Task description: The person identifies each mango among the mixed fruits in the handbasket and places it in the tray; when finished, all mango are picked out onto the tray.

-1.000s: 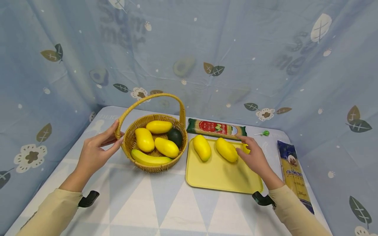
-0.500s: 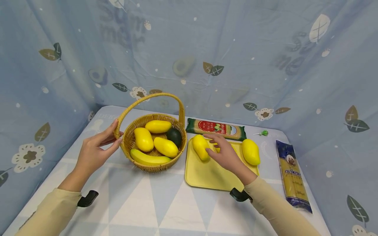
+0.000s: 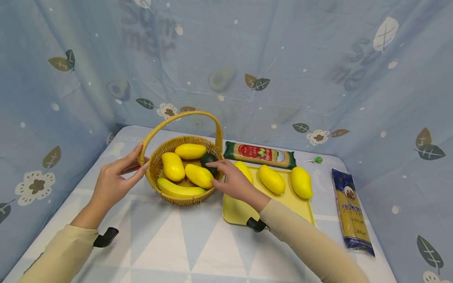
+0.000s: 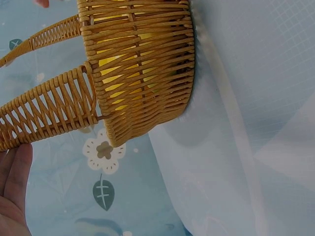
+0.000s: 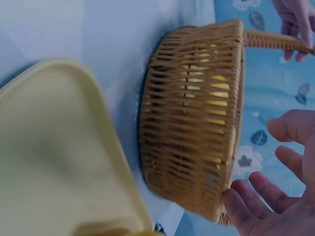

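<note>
My left hand [image 3: 115, 179] grips the foot of the handle [image 3: 182, 114] of a round wicker basket [image 3: 187, 201]. Inside lie three yellow mangoes, one of them a mango [image 3: 199, 176] near the right side, plus a banana [image 3: 179, 189] along the front wall. A dark green rounded fruit [image 3: 208, 158] sits at the right, partly covered by my right hand [image 3: 235, 180]. That hand reaches over the basket's right rim, fingers loosely bent and apart with nothing between them; in the right wrist view the fingertips [image 5: 235, 199] are right at the rim.
A yellow tray [image 3: 233, 212] beside the basket bears three more mangoes, the left one [image 3: 244, 171] half hidden by the right hand. Behind it lies a green pasta packet [image 3: 260, 155], with a green lollipop [image 3: 317, 160] to its right. A blue-and-yellow pasta packet [image 3: 352, 212] lies far right.
My right hand has swept left from the mango at the tray's right, across the other mangoes, to the basket's right rim. The left hand has stayed on the handle.
</note>
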`<state>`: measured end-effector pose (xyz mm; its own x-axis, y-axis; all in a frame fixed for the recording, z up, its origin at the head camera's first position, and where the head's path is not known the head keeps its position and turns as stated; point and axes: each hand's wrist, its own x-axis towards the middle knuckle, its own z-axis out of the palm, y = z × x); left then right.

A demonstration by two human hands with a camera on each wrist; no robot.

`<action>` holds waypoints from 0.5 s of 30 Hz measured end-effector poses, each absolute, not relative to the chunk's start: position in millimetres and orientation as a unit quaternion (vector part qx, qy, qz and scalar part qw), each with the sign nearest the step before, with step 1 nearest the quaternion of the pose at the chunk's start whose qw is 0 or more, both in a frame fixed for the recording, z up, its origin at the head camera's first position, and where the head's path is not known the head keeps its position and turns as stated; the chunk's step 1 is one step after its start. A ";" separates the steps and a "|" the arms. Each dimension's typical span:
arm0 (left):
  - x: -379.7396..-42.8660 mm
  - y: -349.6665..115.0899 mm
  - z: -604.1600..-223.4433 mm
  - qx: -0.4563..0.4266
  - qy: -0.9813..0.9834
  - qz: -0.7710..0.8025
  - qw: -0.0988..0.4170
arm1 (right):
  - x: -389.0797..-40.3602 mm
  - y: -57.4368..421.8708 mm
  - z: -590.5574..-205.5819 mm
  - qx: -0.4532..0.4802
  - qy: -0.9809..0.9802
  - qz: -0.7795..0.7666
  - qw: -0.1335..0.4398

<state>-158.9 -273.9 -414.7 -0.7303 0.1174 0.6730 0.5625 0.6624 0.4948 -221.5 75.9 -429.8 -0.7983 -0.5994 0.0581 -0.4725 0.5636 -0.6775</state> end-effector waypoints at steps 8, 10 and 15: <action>-159.1 -273.9 -414.5 -0.198 -0.858 -0.362 0.306 | -232.9 47.4 -432.9 -0.323 0.899 -0.282 0.089; -158.8 -274.0 -414.8 -0.199 -0.857 -0.364 0.305 | -235.4 42.5 -433.9 -0.320 0.903 -0.271 0.098; -158.7 -274.2 -415.4 -0.198 -0.857 -0.366 0.305 | -241.4 33.1 -437.6 -0.321 0.912 -0.232 0.110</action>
